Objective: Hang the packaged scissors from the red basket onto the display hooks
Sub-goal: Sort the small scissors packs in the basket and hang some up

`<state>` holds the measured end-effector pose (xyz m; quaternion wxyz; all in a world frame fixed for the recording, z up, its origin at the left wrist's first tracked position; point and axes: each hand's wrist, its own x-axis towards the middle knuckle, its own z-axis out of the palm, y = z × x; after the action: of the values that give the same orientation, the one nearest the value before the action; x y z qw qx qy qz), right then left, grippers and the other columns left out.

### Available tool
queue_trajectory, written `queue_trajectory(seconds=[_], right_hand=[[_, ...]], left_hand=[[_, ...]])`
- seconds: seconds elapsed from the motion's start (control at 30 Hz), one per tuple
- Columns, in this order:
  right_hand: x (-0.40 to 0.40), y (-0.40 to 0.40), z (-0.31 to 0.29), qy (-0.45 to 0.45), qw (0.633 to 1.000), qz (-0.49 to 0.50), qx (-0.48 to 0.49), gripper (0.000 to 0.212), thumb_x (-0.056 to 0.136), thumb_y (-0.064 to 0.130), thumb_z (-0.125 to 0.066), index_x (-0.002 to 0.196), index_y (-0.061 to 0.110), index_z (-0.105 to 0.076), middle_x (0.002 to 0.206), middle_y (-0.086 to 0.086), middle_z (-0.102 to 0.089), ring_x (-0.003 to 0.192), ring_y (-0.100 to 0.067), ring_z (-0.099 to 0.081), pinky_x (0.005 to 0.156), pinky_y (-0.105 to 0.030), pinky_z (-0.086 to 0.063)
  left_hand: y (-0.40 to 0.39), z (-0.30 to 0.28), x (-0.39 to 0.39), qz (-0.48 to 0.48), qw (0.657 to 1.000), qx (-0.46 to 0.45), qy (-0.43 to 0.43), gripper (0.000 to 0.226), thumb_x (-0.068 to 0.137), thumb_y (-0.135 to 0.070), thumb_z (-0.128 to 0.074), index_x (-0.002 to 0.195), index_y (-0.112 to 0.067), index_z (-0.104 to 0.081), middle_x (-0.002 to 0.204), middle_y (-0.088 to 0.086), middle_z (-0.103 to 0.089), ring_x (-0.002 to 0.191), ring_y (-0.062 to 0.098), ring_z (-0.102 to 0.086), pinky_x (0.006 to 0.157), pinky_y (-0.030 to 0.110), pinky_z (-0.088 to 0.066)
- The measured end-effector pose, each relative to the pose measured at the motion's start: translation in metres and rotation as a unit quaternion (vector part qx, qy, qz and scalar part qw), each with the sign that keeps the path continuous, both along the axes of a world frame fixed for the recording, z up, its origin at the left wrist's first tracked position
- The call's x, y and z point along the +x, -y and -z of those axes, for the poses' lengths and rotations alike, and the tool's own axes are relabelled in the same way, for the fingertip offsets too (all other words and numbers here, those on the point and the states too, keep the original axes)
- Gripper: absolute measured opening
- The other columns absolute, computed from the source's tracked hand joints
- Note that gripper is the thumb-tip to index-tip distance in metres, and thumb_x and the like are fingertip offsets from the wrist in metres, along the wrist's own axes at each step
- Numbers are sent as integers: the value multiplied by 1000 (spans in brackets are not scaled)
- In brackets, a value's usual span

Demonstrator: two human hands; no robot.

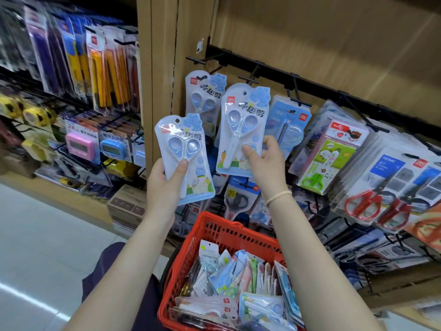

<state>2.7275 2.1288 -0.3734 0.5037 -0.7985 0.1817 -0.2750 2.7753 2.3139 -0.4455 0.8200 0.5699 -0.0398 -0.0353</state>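
We have a single view, from a wide-angle camera worn on the person's head, looking forward and down along both bare forearms toward a wooden display wall (310, 32) hung with black hooks (250, 80). It sits close: the left hand (164, 180) and right hand (265, 161) fill the middle of the frame at arm's length, and the red basket (222, 232) lies just below them near the bottom edge. The wide lens bends and tilts the shelving, which slopes down to the right, and the floor (35, 235) shows at lower left.
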Motion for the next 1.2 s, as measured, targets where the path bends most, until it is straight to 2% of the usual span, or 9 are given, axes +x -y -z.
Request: queue_trajectory(seconds=[0.13,0.27,0.37,0.47,0.57,0.77,0.93,1.0,1.2], right_hand=[[6,-1,5,0,1000,29,7,14,98,25,-65,94,20,-52,78,6,-60,55,5,-51,53,-11,-39],[18,-1,3,-11,998,46,34,18,96,29,-68,96,15,-56,86,2,-65,79,-16,-63,73,-31,-51],[20,1,11,-72,994,39,75,37,95,37,-68,104,3,-56,99,-11,-66,78,-29,-68,72,-44,-60],[5,2,29,-133,979,30,150,36,96,34,-67,108,3,-54,91,-21,-69,58,-30,-71,56,-39,-62],[-8,-5,38,-174,970,-1,168,33,103,36,-56,103,3,-57,82,-19,-70,53,-25,-69,54,-35,-61],[-1,-40,22,-119,970,-174,123,29,104,32,-55,109,4,-59,83,-14,-74,60,-27,-70,52,-37,-55],[19,-47,7,-52,983,-139,107,8,105,17,-54,101,11,-57,71,-17,-67,48,-23,-62,43,-28,-48],[27,-49,2,-36,985,-127,114,7,105,15,-53,102,9,-56,70,-13,-66,44,-18,-61,39,-23,-44],[45,-55,-1,-29,987,-127,99,10,104,16,-56,99,6,-56,73,-15,-67,50,-29,-60,41,-29,-46]], left_hand=[[-2,1,-1,2,1000,-16,-8,9,101,-24,-65,107,-30,-67,106,-7,-76,104,16,-73,88,40,-60],[-4,-1,1,16,1000,-12,-7,6,99,-24,-67,104,-28,-69,104,-4,-77,101,18,-73,87,44,-61],[-2,-5,5,24,1000,-10,-9,7,97,-27,-69,104,-27,-71,106,-1,-77,102,22,-74,86,47,-61],[-1,-11,10,33,999,-13,-9,8,96,-25,-70,104,-25,-72,104,-1,-79,99,21,-75,81,44,-62],[2,-18,16,44,999,-13,0,7,96,-22,-71,103,-23,-72,102,-2,-79,95,19,-75,76,37,-62],[11,-32,28,95,995,12,25,13,96,-27,-71,106,-19,-72,107,6,-78,96,25,-75,80,42,-62],[5,-41,43,87,994,46,48,20,97,-28,-70,116,-26,-65,95,1,-78,84,14,-75,68,27,-57],[-1,-39,47,81,993,61,54,27,96,-27,-70,120,-32,-60,95,4,-78,84,16,-74,65,29,-58],[-9,-38,55,54,995,56,63,30,96,-21,-71,123,-29,-59,87,-1,-76,77,10,-70,53,23,-54]])
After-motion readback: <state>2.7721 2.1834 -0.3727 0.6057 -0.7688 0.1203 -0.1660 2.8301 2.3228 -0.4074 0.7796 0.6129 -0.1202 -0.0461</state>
